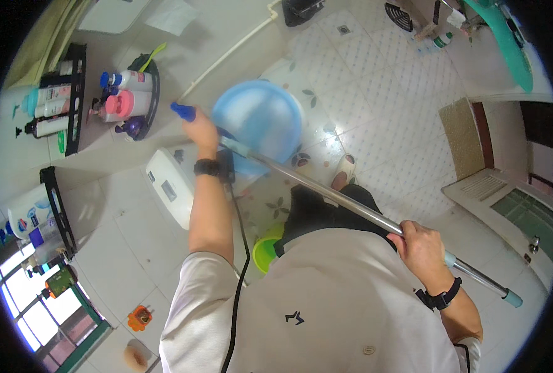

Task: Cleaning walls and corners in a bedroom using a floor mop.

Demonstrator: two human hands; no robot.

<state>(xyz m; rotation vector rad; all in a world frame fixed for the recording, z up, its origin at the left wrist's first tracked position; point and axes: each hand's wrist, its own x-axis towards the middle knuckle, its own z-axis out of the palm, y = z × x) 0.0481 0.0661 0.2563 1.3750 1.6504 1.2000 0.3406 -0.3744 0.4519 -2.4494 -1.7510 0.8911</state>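
Observation:
My left hand (200,132) is raised toward the tiled wall and closed around a blue handle (183,111). My right hand (420,245) grips a long metal pole (345,202) that runs diagonally from the lower right up to the middle. The pole's far end disappears under a light blue plastic basin (259,118), which hides whatever is on that end. A black band sits on each wrist.
A black wall rack (151,93) holds pink, white and purple bottles. A second black shelf (76,99) at the left carries more bottles. A white box (172,184) hangs on the wall. A green bucket (265,250) stands on the patterned floor (376,93), a slipper (343,171) beside it.

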